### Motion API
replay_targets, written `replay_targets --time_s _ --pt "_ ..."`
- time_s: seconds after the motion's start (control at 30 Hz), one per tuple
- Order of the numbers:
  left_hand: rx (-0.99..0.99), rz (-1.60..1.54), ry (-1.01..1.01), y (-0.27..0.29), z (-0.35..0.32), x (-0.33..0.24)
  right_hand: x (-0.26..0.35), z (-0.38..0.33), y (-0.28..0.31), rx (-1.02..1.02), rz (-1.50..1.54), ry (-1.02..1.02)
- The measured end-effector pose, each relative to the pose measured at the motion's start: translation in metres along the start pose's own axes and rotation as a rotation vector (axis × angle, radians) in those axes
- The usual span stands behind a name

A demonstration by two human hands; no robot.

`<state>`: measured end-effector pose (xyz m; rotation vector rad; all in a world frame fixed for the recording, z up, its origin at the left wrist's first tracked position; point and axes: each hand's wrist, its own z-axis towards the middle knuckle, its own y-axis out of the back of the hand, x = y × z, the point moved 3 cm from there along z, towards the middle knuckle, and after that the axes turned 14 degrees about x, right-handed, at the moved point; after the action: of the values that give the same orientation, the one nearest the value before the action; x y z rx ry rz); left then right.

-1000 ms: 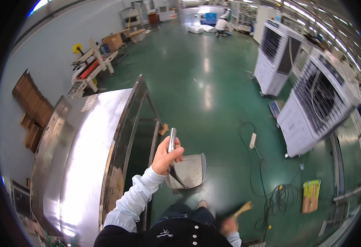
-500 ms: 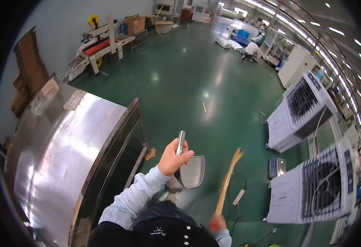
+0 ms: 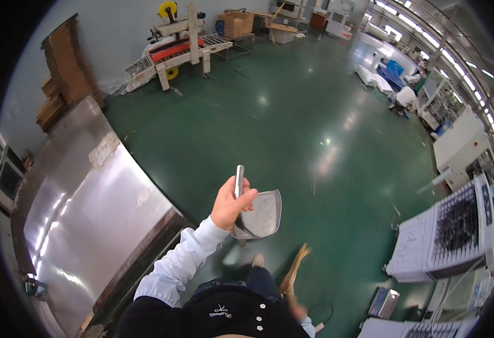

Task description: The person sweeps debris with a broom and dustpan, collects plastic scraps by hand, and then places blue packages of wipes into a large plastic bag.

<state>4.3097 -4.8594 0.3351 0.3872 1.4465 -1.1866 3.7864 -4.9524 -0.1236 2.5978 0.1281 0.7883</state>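
My left hand (image 3: 230, 204) is closed around the upright metal handle (image 3: 239, 179) of a dustpan. Below and just right of that hand shows the grey pan of the dustpan (image 3: 262, 215), low over the green floor. Close to my right side, my right hand (image 3: 298, 311) is partly smeared by motion and grips a straw broom (image 3: 294, 272). The broom's frayed bristles point away from me, and its upper part is hidden behind the hand.
A large metal-topped table (image 3: 106, 208) stands at my left. A taping machine with rollers (image 3: 179, 53) is at the far left. On the right are a white air cooler (image 3: 444, 231) and a small scale (image 3: 383, 302). A person (image 3: 405, 98) crouches far right.
My view has turned left and moved forward, so the coolers sit farther right. The broom has drawn back toward my body. The left hand keeps its hold on the dustpan.
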Motion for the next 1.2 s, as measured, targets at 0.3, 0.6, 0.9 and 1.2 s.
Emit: replay_targets --time_s 0.3,0.6,0.9,1.2 --pt "-0.553 -0.056 -0.182 0.185 0.143 -0.039 0.418 0.219 0.259 0.325 0.779 0.047" --pt "-1.035 -0.299 -0.281 0.400 0.256 -0.038 0.727 0.440 0.241 0.811 0.815 -0.088" --pt "-1.441 -0.016 -0.118 0.587 0.338 -0.088 0.966 0.689 0.139 1.173 -0.086 -0.240" --pt "-2.033 0.994 0.595 0.715 0.257 -0.102 1.245 0.895 0.211 0.775 -0.074 -0.040"
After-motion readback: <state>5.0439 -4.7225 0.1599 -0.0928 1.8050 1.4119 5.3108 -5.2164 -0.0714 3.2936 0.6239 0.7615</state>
